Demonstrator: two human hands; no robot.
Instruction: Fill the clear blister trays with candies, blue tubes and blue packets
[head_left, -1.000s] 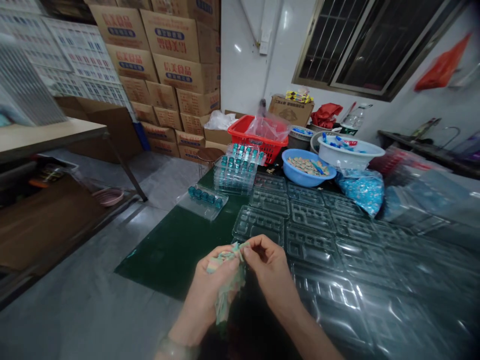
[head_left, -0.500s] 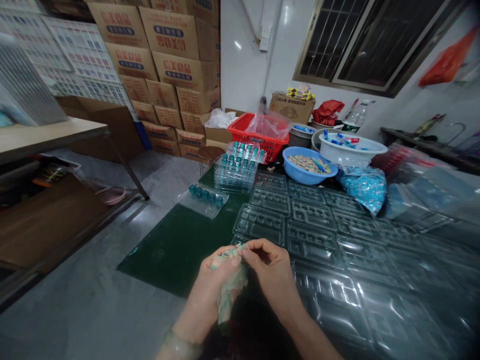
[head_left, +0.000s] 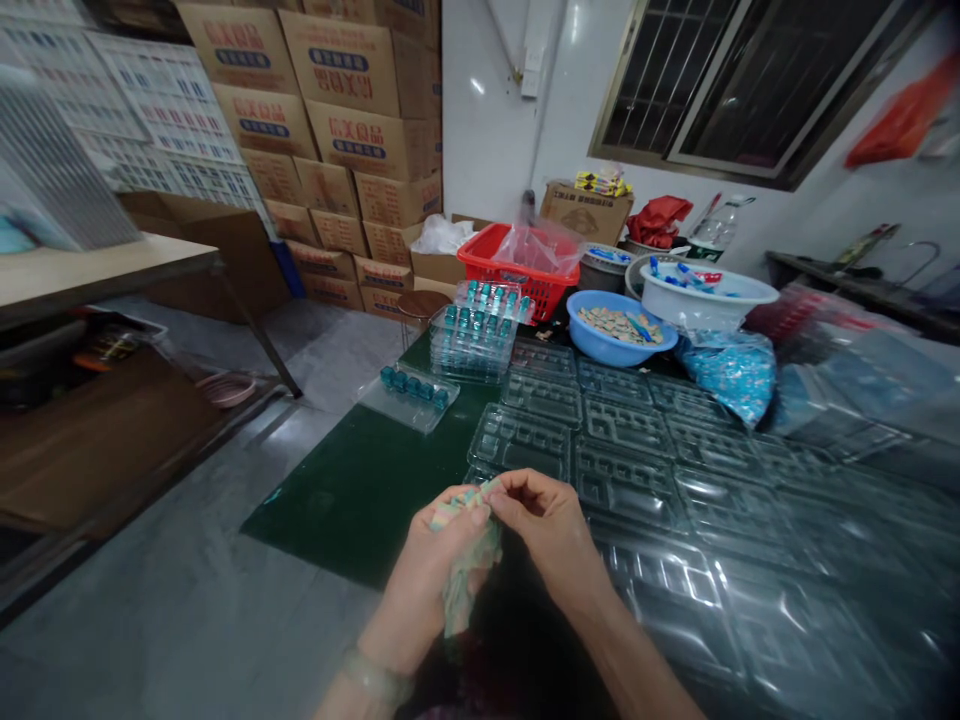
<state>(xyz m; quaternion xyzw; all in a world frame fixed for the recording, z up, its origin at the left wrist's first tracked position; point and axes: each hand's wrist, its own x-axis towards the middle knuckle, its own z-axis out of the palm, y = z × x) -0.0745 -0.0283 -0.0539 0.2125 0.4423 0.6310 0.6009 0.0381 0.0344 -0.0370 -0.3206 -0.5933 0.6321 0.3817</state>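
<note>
My left hand (head_left: 429,570) is wrapped round a bundle of pale green and cream strips (head_left: 463,590). The loose ends hang below my fingers, and the bundle's exact kind is not clear. At the bundle's top edge, my right hand (head_left: 546,530) pinches with thumb and forefinger, touching a small pale piece there. Both hands are above the near part of a dark green table (head_left: 337,500). Just beyond them lie clear plastic trays (head_left: 521,440) with moulded compartments, set out in rows to the right.
One clear tray with a row of teal pieces (head_left: 412,385) lies at the table's left, before a stack of filled trays (head_left: 472,350). Behind stand a red basket (head_left: 517,262), a blue basin (head_left: 611,348) of small pieces and a white basin (head_left: 705,305). Cartons (head_left: 352,130) are piled behind.
Both hands stay together on the bundle, with only a slight shift of the fingers. The hanging strips sit a little further right and higher. The camera view has moved slightly.
</note>
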